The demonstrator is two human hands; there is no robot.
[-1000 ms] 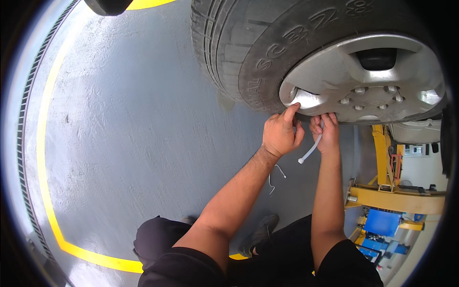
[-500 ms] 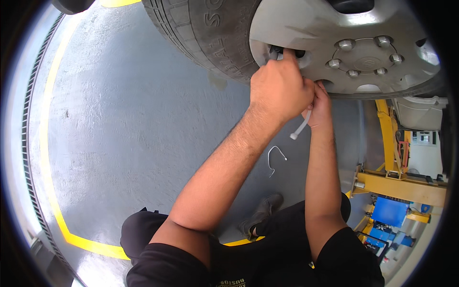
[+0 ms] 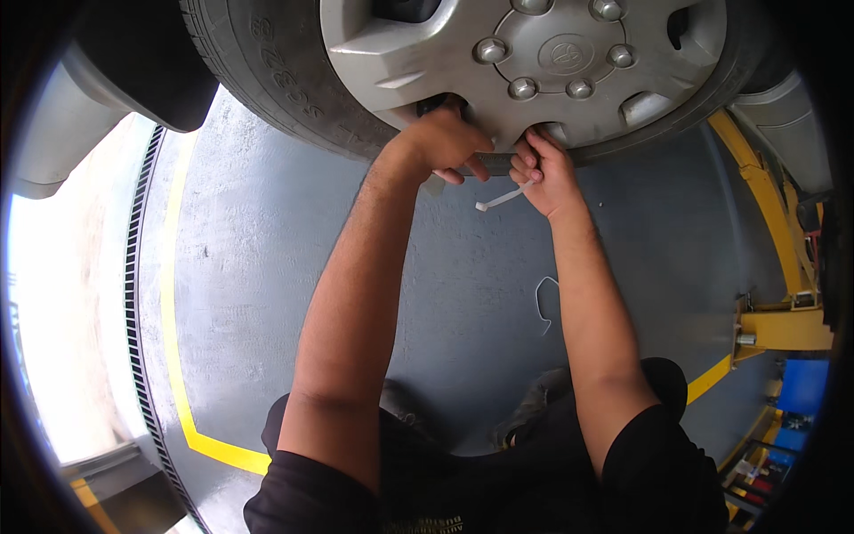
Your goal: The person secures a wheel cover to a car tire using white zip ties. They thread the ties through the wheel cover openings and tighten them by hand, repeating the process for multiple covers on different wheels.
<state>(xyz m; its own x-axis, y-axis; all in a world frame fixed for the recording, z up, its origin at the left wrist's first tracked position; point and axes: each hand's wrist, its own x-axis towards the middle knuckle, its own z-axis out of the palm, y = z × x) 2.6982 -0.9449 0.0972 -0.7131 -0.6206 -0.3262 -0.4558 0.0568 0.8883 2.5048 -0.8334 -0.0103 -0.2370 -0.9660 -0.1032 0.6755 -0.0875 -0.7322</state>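
Note:
A silver hubcap (image 3: 556,96) with domed lug nuts covers the wheel in front of me, inside a black tire (image 3: 294,89). My left hand (image 3: 442,142) reaches into one of the hubcap's openings. Its foremost fingers are hidden there, while others stretch out below the rim, apart. At the hubcap's lower edge, beside another opening, my right hand (image 3: 544,171) is closed around a white cable tie (image 3: 507,196). The tie's blocky head hangs out toward the left; its other end is hidden by the fingers and the wheel.
On the grey floor lies a bent white strip (image 3: 537,301), like another cable tie. A yellow lift arm (image 3: 756,196) stands at the right, near blue equipment (image 3: 802,387). A floor grate (image 3: 133,240) and a yellow line (image 3: 169,267) run along the left.
My view has shifted, so the wheel sits further left. My hands, overlapping before, are now apart. The left still reaches into an opening and the right keeps the cable tie.

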